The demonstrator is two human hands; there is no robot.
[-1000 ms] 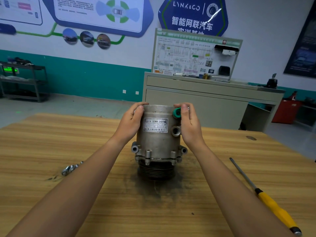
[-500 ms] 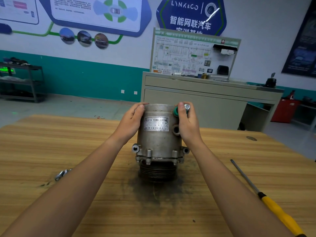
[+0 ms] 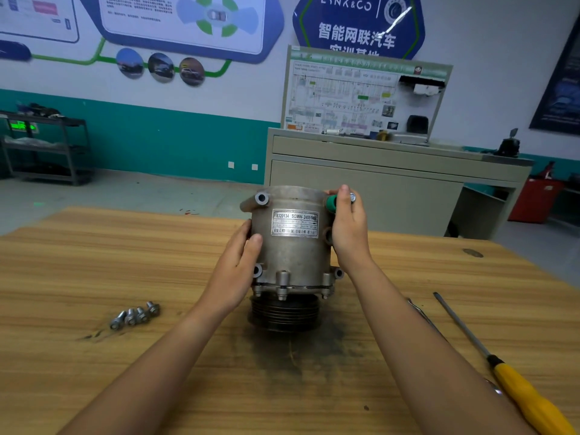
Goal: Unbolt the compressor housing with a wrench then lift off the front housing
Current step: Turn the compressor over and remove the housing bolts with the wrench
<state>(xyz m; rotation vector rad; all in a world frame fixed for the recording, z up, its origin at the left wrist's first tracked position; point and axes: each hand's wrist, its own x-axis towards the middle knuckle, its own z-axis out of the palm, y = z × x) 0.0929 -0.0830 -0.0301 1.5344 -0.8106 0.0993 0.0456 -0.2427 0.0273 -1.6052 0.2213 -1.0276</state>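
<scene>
Head cam: the grey cast-metal cylindrical compressor (image 3: 292, 246) stands pulley-down on the wooden table (image 3: 94, 262). My left hand (image 3: 241, 265) is cupped round its left flank, thumb on the front. My right hand (image 3: 348, 227), at its upper right edge, looks to be pinching a small silver bolt (image 3: 352, 197). Four loose bolts (image 3: 135, 315) lie left of it. I reckon it's heavy, rigid and a bit greasy, so I'd grab the body low with both palms.
</scene>
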